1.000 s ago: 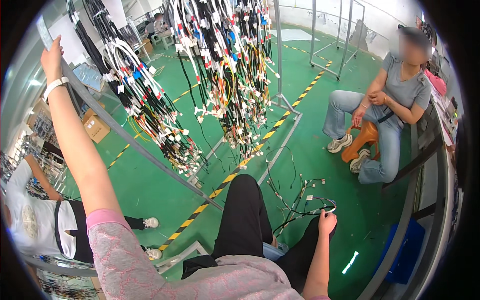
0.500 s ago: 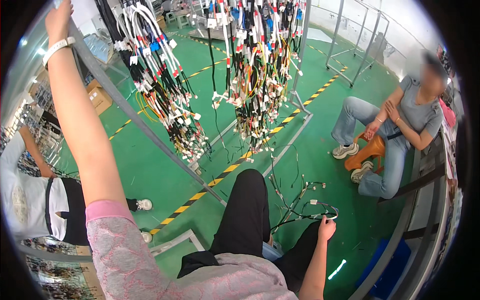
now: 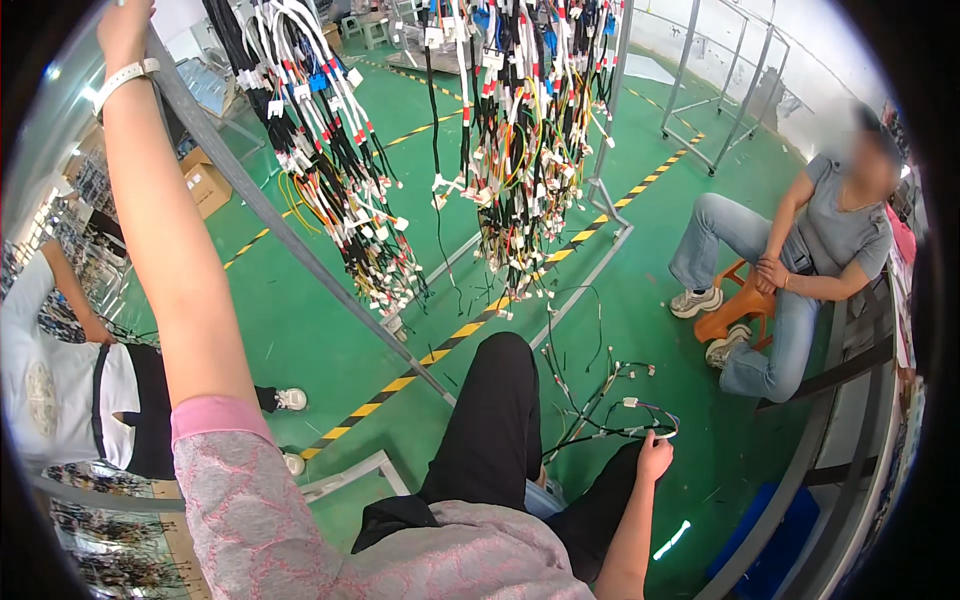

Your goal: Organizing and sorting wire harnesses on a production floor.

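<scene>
My left arm is raised high, and my left hand point(image 3: 125, 32) is at the upper left rim, against the grey metal post point(image 3: 225, 165) of a rack. Its fingers are mostly hidden, so their grip does not show. Low on the right, over my knee, my right hand point(image 3: 655, 457) is closed on a wire harness point(image 3: 600, 433) of dark cables with white connectors. The harness branches spread forward from that hand, over the green floor. In front of me hang two thick bundles of wire harnesses point(image 3: 525, 150), black, white, red and yellow, ending in many small connectors.
A person in grey point(image 3: 840, 220) sits on an orange stool point(image 3: 738, 305) at the right. Another person point(image 3: 75, 400) stands at the left. An empty metal frame point(image 3: 720, 90) stands at the back, a cardboard box point(image 3: 205, 185) at the left, a blue bin point(image 3: 765, 540) at lower right.
The seated person has lowered one arm and brought both hands together. My view has shifted slightly; my own hands keep about the same places.
</scene>
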